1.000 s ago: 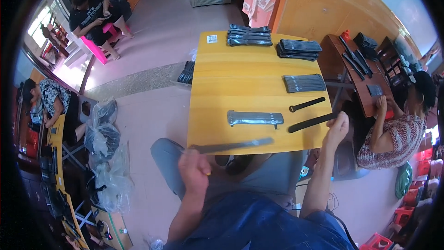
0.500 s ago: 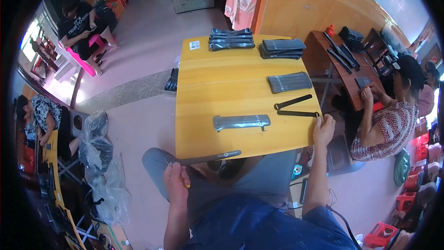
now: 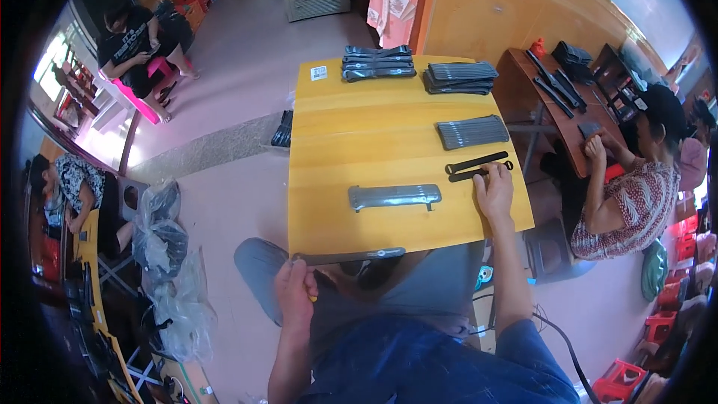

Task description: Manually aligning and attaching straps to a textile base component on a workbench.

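My left hand [image 3: 296,290] is closed at the table's near left corner, gripping the end of a long black strap [image 3: 351,256] that stretches right along the near edge. A bit of something yellow [image 3: 313,298] shows under its fingers; its kind is hidden. Over the right side of the table, my right hand [image 3: 496,193] has its fingers on a black strap [image 3: 461,176], which they partly cover. Just beyond lies a second black strap [image 3: 476,162] with a ring end. Left of my right hand is a grey strap bundle [image 3: 396,196] in shiny clear wrapping.
The yellow table [image 3: 351,135] carries another strap bundle [image 3: 473,132] and two stacks of bundles [image 3: 378,63] [image 3: 460,78] at the far side. A co-worker [image 3: 627,206] sits at a brown table [image 3: 516,75] on the right. Clear plastic bags [image 3: 176,307] lie on the floor at left.
My right hand has moved from the table's right edge onto the lower strap, which now lies closer alongside the upper one. My left hand has shifted slightly right with its strap.
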Motion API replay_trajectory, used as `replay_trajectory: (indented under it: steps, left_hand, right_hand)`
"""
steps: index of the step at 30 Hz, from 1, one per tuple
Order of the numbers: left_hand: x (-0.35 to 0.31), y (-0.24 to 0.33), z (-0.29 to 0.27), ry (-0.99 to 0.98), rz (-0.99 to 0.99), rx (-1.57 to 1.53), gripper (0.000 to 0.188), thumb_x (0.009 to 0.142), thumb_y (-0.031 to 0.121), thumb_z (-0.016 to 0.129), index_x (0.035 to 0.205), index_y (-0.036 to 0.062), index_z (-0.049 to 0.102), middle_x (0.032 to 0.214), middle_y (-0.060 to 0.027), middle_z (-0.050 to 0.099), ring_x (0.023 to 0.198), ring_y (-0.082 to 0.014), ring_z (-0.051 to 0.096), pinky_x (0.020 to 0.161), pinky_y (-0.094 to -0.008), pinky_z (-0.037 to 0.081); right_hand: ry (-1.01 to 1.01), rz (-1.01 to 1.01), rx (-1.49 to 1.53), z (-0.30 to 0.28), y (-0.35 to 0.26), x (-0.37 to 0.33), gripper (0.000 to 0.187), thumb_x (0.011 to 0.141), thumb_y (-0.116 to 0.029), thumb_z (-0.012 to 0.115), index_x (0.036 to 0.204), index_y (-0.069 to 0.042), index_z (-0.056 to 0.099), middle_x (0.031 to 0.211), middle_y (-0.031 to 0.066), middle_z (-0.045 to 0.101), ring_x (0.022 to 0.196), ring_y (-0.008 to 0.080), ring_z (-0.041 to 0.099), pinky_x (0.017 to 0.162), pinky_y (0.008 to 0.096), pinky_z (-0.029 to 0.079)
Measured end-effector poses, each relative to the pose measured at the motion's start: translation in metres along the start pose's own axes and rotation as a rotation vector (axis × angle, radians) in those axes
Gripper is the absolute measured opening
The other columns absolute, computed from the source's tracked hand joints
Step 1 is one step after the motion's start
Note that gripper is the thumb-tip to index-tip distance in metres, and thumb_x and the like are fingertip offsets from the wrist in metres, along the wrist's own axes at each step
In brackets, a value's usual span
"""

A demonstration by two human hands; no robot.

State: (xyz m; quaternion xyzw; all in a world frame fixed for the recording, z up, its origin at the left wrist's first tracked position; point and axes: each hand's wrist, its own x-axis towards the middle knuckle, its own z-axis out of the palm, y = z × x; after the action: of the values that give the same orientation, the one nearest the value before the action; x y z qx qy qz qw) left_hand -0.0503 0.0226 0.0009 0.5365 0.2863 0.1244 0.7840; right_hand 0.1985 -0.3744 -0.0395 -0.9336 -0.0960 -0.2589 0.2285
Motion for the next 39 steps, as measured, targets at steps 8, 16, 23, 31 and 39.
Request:
replay_trajectory:
  steps: [8,16,23,31,39]
  left_hand:
    - [0.006,-0.011,0.036,-0.120,-0.065,0.155,0.032,0.106,0.027,0.059,0.086,0.0022,0.063,0.059,0.0010,0.049,0.046,-0.0079,0.044,0.043,-0.0234,0.033]
    - [0.016,-0.032,0.061,-0.254,-0.139,0.098,0.033,0.107,0.030,0.059,0.088,0.0036,0.064,0.061,0.0024,0.049,0.045,-0.0059,0.042,0.041,-0.0236,0.032]
    - [0.013,-0.031,0.047,-0.309,-0.176,0.125,0.032,0.106,0.029,0.059,0.088,0.0036,0.064,0.065,0.0013,0.052,0.050,-0.0072,0.047,0.045,-0.0258,0.037]
    - [-0.002,-0.024,0.023,-0.203,0.409,0.880,0.018,0.103,0.017,0.053,0.114,0.0080,0.063,0.089,-0.0197,0.070,0.083,-0.0428,0.068,0.073,-0.0506,0.054]
    - [-0.007,-0.016,0.029,-0.255,0.572,1.088,0.020,0.098,0.017,0.061,0.116,0.0111,0.065,0.097,-0.0153,0.071,0.085,-0.0388,0.071,0.071,-0.0498,0.057]
  right_hand:
    - [-0.048,-0.001,0.205,-0.021,-0.053,-0.015,0.024,0.093,-0.014,0.068,0.114,-0.001,0.065,0.112,0.0199,0.067,0.106,0.0420,0.063,0.095,0.0480,0.050]
    - [-0.620,-0.186,0.597,-0.035,-0.197,-0.065,0.027,0.096,-0.023,0.069,0.119,-0.008,0.069,0.111,0.0178,0.072,0.104,0.0385,0.070,0.088,0.0448,0.057]
    - [-0.675,-0.249,0.556,-0.007,-0.204,-0.076,0.020,0.098,-0.020,0.065,0.112,-0.009,0.071,0.099,0.0158,0.073,0.094,0.0380,0.070,0.080,0.0466,0.057]
    - [-0.618,-0.350,0.560,0.009,-0.205,-0.069,0.015,0.096,-0.015,0.067,0.106,-0.006,0.073,0.096,0.0153,0.071,0.095,0.0382,0.068,0.085,0.0461,0.054]
    - [-0.558,-0.389,0.517,0.016,-0.210,-0.071,0.007,0.091,-0.010,0.070,0.097,-0.008,0.072,0.091,0.0111,0.066,0.091,0.0349,0.065,0.081,0.0443,0.053]
